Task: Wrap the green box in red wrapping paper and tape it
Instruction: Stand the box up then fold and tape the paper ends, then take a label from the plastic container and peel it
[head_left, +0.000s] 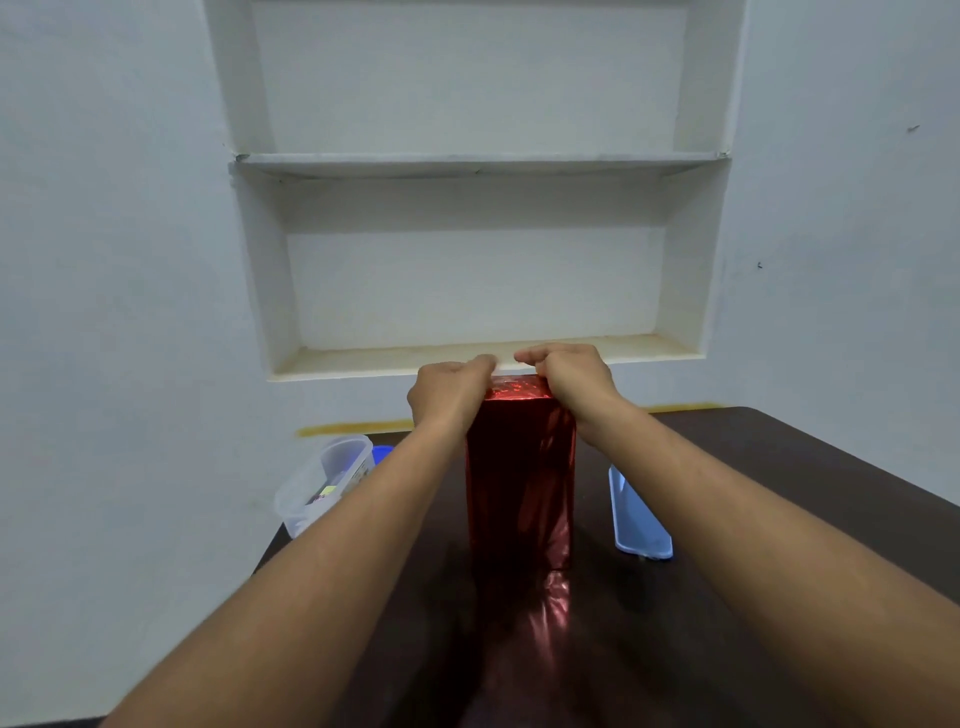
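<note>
A tall box covered in shiny red wrapping paper (521, 478) stands upright on the dark table (727, 519); no green of the box shows. My left hand (449, 392) and my right hand (569, 379) both sit at the box's top end, fingers curled over the paper at the far top edge, one at each upper corner. The fingertips are hidden behind the top. No tape is visible.
A clear plastic container (324, 480) with small items stands at the table's left edge, a blue lid (382, 454) behind it. Another pale blue lid (639, 514) lies right of the box. A recessed white wall shelf (483, 353) is straight ahead.
</note>
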